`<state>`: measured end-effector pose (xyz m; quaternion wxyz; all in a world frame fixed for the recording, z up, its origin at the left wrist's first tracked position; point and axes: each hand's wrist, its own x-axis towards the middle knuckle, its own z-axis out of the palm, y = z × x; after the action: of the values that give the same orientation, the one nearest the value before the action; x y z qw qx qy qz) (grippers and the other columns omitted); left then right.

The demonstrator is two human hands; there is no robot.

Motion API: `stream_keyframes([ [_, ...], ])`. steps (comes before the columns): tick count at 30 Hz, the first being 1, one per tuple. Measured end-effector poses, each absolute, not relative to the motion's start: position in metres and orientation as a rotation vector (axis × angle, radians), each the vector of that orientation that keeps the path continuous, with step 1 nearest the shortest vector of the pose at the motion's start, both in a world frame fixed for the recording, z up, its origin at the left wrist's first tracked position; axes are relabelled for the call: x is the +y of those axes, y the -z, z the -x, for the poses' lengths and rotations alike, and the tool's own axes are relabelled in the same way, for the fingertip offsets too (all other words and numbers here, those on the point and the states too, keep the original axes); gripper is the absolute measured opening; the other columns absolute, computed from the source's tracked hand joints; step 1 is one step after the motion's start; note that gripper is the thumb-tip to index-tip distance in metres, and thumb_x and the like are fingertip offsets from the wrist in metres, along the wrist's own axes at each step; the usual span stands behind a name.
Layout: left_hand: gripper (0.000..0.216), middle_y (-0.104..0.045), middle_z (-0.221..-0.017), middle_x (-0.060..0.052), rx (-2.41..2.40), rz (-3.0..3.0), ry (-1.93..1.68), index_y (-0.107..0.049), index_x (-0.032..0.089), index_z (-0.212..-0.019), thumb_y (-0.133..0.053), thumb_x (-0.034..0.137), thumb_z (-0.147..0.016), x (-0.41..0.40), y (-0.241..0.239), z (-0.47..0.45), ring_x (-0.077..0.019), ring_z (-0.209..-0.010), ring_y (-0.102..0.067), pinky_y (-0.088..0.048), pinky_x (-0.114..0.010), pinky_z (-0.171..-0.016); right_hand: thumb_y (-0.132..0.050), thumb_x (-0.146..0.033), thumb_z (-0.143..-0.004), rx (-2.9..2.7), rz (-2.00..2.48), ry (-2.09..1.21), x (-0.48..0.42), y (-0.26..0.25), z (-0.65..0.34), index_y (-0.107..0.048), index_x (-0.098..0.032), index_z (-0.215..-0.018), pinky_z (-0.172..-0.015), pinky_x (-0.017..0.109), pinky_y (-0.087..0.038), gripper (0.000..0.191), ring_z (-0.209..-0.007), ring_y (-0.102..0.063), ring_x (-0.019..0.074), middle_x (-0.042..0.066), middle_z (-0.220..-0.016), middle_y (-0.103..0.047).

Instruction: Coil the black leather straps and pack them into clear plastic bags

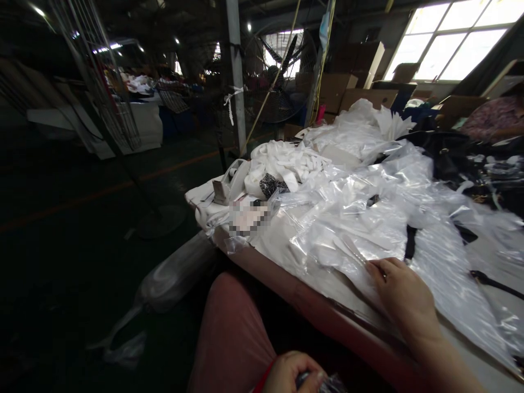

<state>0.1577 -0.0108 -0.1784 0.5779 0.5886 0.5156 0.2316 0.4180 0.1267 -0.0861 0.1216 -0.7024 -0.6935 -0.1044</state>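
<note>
My right hand (403, 297) reaches over the near edge of the table, its thumb and fingers closed on a slim silvery two-pronged tool (354, 250) that looks like tweezers. The prongs point away to the left, over clear plastic bags (368, 218) spread in a crumpled layer. Low in the view, by my knee, my left hand (291, 374) is closed round a small dark thing with clear plastic (331, 383) about it. Most of that thing is hidden by the fingers and the frame's edge.
White strips (282, 161) lie heaped on the table (262, 243) beside a tape dispenser (227, 185). Black bags (442, 153) and a person's patterned sleeve (487, 120) are at the right. A pole (237, 76) and a large fan (278, 82) stand behind. A plastic-wrapped roll (176, 275) lies below left.
</note>
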Motion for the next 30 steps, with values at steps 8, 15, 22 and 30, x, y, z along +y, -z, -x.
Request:
stream_keyframes([
  [8, 0.025, -0.076, -0.091, -0.008, 1.233, -1.373, -0.608, -0.076, 0.013, -0.092, -0.057, 0.027, -0.086, -0.014, 0.158, -0.161, -0.0189, -0.086, -0.068, -0.048, -0.024, -0.080, -0.050, -0.039, -0.097, -2.031, 1.811, 0.621, 0.107, 0.089, -0.406, -0.075, -0.019, -0.080, -0.061, 0.031, -0.039, 0.036, -0.069, -0.063, 0.0209, 0.005, -0.078, -0.070],
  [15, 0.023, -0.075, -0.090, -0.005, 1.255, -1.249, -0.639, -0.075, 0.015, -0.090, -0.056, 0.029, -0.087, -0.019, 0.143, -0.163, -0.0174, -0.086, -0.067, -0.047, -0.024, -0.081, -0.050, -0.032, -0.098, -2.254, 1.801, 0.378, 0.100, 0.090, -0.405, -0.077, -0.021, -0.102, -0.066, 0.029, -0.045, 0.029, -0.075, -0.068, 0.0185, 0.004, -0.094, -0.074],
  [22, 0.024, -0.074, -0.088, -0.005, 1.226, -1.252, -0.638, -0.075, 0.016, -0.089, -0.056, 0.030, -0.088, -0.015, 0.138, -0.165, -0.0170, -0.085, -0.066, -0.047, -0.023, -0.081, -0.052, -0.033, -0.096, -2.176, 1.818, 0.169, 0.101, 0.089, -0.412, -0.078, -0.022, -0.102, -0.072, 0.030, -0.052, 0.029, -0.076, -0.070, 0.0185, 0.003, -0.098, -0.074],
  [30, 0.024, -0.075, -0.090, -0.006, 1.215, -1.235, -0.634, -0.074, 0.015, -0.089, -0.056, 0.030, -0.088, -0.012, 0.138, -0.165, -0.0174, -0.087, -0.067, -0.047, -0.023, -0.082, -0.051, -0.037, -0.095, -2.137, 1.863, 0.102, 0.104, 0.088, -0.412, -0.079, -0.024, -0.097, -0.067, 0.030, -0.051, 0.031, -0.073, -0.069, 0.0178, 0.002, -0.097, -0.074],
])
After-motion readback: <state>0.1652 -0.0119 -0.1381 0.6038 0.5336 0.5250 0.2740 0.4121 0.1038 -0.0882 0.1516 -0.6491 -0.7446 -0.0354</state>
